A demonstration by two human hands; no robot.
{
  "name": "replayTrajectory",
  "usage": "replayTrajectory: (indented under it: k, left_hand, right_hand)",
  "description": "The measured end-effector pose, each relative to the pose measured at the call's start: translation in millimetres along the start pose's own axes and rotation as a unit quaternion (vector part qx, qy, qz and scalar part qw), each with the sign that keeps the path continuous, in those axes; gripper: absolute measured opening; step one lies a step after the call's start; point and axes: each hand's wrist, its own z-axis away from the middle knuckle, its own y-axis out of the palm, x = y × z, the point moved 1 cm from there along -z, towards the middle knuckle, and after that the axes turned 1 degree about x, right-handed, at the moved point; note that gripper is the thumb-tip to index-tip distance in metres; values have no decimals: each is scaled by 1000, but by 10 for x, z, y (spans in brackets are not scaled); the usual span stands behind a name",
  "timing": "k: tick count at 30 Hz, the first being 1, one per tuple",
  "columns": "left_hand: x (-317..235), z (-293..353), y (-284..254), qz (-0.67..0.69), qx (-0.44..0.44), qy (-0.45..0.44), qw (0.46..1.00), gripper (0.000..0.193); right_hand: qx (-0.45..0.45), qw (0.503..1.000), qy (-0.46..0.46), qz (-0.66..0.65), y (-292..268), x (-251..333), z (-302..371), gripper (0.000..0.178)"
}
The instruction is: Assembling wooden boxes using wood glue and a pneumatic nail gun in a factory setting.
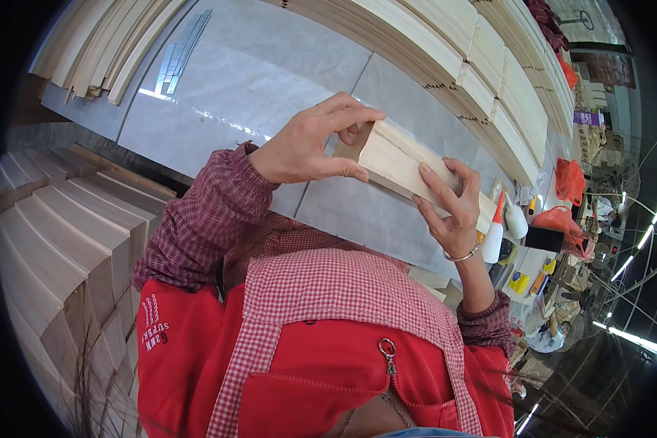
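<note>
A long, narrow, pale wooden piece (398, 164) with a box-like shape is held above the grey table, slanting down to the right. My left hand (321, 142) grips its left end, thumb on the near edge and index finger on the far edge. Between those fingers the end face looks darker. My right hand (454, 208), with a bangle at the wrist, holds the piece farther right, its fingers bent over the top. Whether it is one solid piece or several joined boards I cannot tell.
Stacked pale boards (482, 87) line the table's far side, more boards (113, 44) lie far left. Thin metallic strips (182, 55) rest on the grey table (226, 80). A white bottle with a red tip (493, 233) and a dark phone-like slab (544, 239) are right.
</note>
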Motion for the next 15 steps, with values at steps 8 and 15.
replayTrajectory:
  k: [8,15]
  left_hand:
    - [41,9,66,60,-6,-24,998,67]
    - [38,-82,39,-1,20,-38,999,69]
  right_hand:
    - [-8,1000,-21,7,-12,-19,29,45]
    - [-52,997,-63,9,5,-190,21,45]
